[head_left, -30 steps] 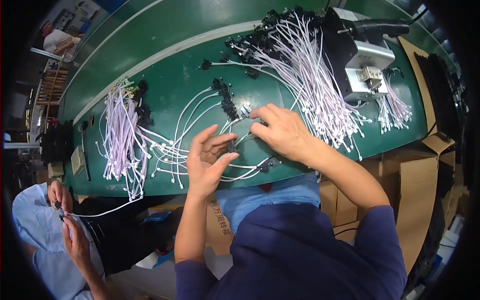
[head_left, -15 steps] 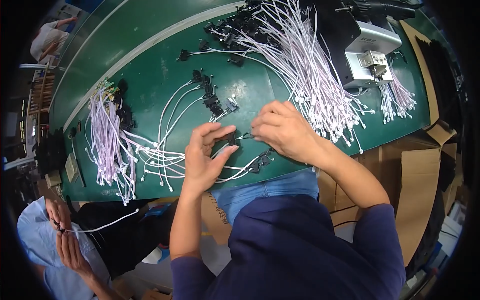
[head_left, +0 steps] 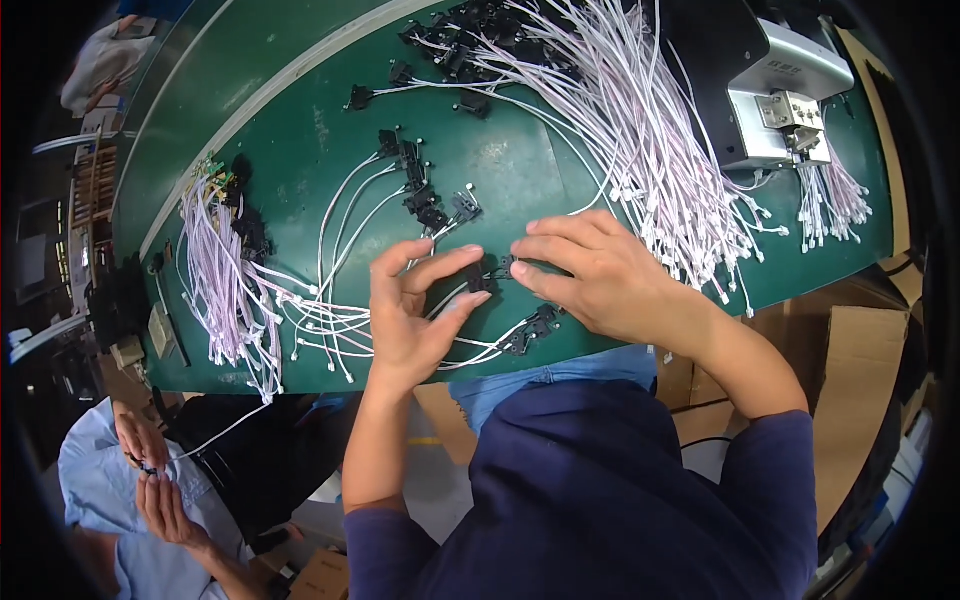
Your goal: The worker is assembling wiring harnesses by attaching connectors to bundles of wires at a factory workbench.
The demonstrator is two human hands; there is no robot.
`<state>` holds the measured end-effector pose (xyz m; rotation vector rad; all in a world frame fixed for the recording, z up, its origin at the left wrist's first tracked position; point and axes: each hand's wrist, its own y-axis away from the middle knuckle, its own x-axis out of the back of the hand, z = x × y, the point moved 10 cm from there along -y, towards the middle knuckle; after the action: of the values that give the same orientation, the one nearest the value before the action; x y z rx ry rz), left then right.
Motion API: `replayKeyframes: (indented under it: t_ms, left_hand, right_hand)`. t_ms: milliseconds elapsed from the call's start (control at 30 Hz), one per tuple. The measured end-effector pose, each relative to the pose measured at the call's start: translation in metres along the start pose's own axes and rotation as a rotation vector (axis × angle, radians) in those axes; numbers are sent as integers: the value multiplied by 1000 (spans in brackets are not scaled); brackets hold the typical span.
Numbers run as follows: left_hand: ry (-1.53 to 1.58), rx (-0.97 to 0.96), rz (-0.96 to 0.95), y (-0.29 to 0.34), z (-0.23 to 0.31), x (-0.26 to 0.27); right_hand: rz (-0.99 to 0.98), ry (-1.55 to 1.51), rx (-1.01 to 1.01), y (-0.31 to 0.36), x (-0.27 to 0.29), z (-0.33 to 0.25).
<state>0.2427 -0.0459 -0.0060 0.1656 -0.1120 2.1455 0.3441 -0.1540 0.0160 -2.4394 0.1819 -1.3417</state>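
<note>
Evidently, left hand (head_left: pixel 408 325): thumb and forefinger, slightly parted, gripped a black plastic housing (head_left: pixel 481 278).
Right hand (head_left: pixel 605 278): curled, its fingertips pinched what seemed a smaller black part (head_left: pixel 505 264).
Black plastic housing: sat between both hands, over the green worktop (head_left: pixel 300 125).
White cable bundle (head_left: pixel 640 165): lay beyond the right hand.

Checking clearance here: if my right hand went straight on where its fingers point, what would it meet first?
Your right hand would likely meet the black part held in your left hand, just past the small dark piece at the right fingertips; depth is unclear.
</note>
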Motion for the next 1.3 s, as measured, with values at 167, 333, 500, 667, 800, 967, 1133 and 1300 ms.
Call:
replayKeyframes:
  t_ms: [167,333,500,667,800,967,1133,1300]
  left_hand:
    - [-203,-124,-46,-10,9,-12]
    - [-205,-94,-40,-7,4,-15]
    - [-252,-77,-87,-9,2,-22]
    - [-410,-129,-121,-14,13,-28]
    - [-546,-110,-161,-25,22,-33]
    - [-726,-200,-223,-23,37,-41]
    - [-629,-297,-200,-18,28,-42]
    - [-625,-400,-195,-17,44,-36]
  right_hand:
    - [-7,36,-5,0,0,-2]
    - [39,5,-26,0,2,0]
    - [81,-5,-34,3,4,2]
    - [113,-24,-30,1,5,4]
    - [103,-4,-42,2,3,6]
    - [130,-71,-51,2,12,3]
    - [-167,-163,-401,-12,0,18]
    - [-589,-133,-614,-50,-23,34]
